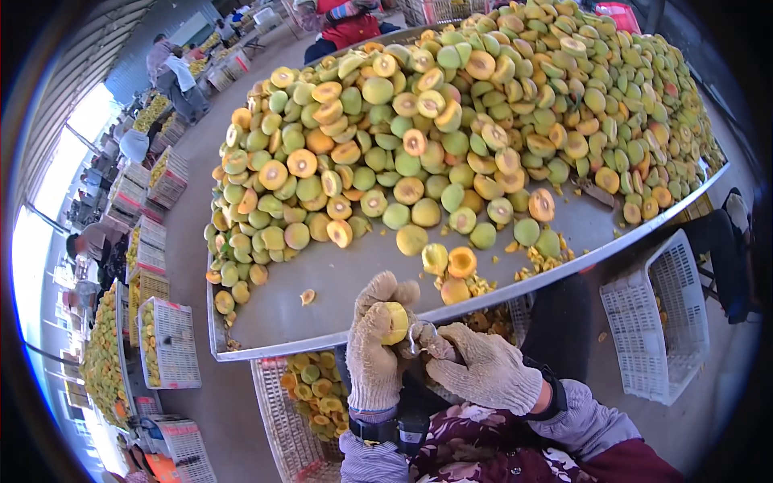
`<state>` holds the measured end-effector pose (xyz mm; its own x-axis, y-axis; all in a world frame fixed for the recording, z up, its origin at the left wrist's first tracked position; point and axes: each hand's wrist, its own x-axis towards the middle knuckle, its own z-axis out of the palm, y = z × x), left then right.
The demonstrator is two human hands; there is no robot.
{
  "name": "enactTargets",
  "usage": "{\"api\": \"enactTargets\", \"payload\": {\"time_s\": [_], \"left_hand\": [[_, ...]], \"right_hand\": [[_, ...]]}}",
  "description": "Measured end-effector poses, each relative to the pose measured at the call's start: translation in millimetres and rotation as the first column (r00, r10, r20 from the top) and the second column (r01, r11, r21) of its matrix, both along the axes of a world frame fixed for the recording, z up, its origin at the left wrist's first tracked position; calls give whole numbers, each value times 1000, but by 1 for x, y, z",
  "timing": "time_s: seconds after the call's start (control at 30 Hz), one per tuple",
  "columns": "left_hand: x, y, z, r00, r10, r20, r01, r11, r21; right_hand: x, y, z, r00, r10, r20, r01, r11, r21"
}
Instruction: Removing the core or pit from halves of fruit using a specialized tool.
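Note:
Both my hands are in knitted work gloves, just past the near edge of a metal table. My left hand holds a yellow-green fruit half, its fingers curled around it. In my right hand is a small tool with a curved metal loop, the loop beside the fruit; its handle is mostly hidden by the glove. Halved peach-like or apricot-like fruits are heaped on the table. Hollowed halves lie near its front edge beside yellow scraps.
Below the table, a white plastic crate holds fruit halves, left of my legs. Another white crate stands on the floor at right. A person in a red apron sits across the table. More crates and people are at left.

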<state>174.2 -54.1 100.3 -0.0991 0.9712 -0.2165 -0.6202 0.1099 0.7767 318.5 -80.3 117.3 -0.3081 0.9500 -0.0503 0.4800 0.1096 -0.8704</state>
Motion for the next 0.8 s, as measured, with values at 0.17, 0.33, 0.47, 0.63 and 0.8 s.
{"api": "enactTargets", "payload": {"time_s": [0.17,0.33,0.47,0.63,0.8], "left_hand": [[-10,-19,6,989,-40,-141,36,999,-28],[-8,-27,-3,772,56,-633,-54,998,23],[-6,-33,-7,673,96,-733,-61,995,74],[13,-34,7,863,147,-483,-107,988,111],[8,-33,31,901,-18,-432,52,996,69]], "right_hand": [[-2,-7,1,994,93,65,-106,965,240],[-1,-13,0,947,202,249,-288,876,387],[0,-15,-1,941,215,260,-319,820,475],[-1,-19,3,953,293,81,-303,936,177],[1,-10,31,950,60,-306,-275,625,-731]]}}
